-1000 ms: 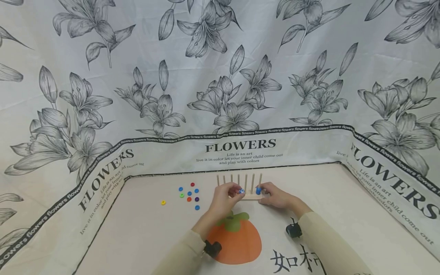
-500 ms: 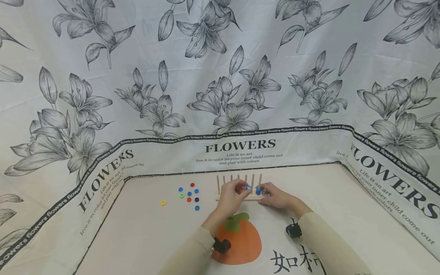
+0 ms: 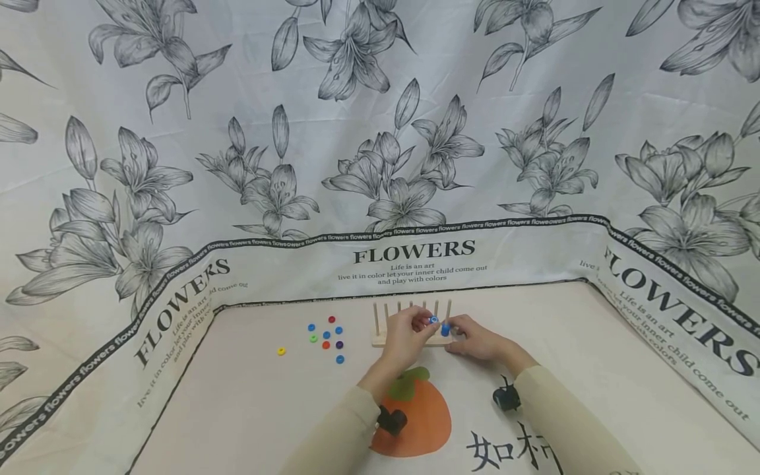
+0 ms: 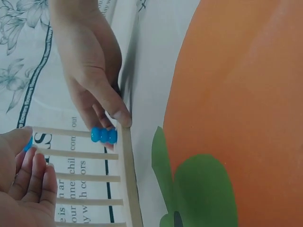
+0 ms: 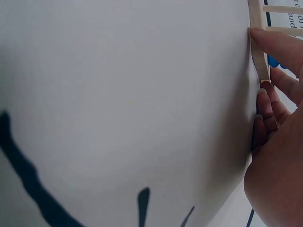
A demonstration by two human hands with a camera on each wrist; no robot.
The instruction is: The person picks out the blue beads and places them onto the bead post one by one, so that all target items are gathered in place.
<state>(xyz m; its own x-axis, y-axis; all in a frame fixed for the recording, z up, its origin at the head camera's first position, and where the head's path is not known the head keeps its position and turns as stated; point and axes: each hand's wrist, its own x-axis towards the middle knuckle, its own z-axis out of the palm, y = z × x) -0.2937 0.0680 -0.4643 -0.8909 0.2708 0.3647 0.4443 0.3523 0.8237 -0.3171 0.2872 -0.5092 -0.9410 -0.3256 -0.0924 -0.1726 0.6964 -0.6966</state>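
A wooden peg rack [image 3: 380, 341] with a row of upright pegs stands on the table. My left hand [image 3: 406, 340] pinches a blue bead [image 3: 434, 320] close to the top of the rack's rightmost pegs; fingers hide most of that bead in the left wrist view. Three blue beads [image 4: 104, 135] sit stacked at the bottom of the end peg. Around the rack's right end, my right hand [image 3: 479, 340] grips the base [image 5: 258, 52], thumb on the front edge and fingers behind. That hand partly covers the stack in the right wrist view.
Left of the rack lie several loose beads, among them a yellow bead [image 3: 282, 351], a green bead [image 3: 313, 338], a red bead [image 3: 332, 319] and a purple bead [image 3: 340, 345]. A patterned cloth wall [image 3: 415, 264] rises behind the rack.
My left hand has moved right and slightly up along the rack with the blue bead, toward the end peg. The right hand has stayed on the base.
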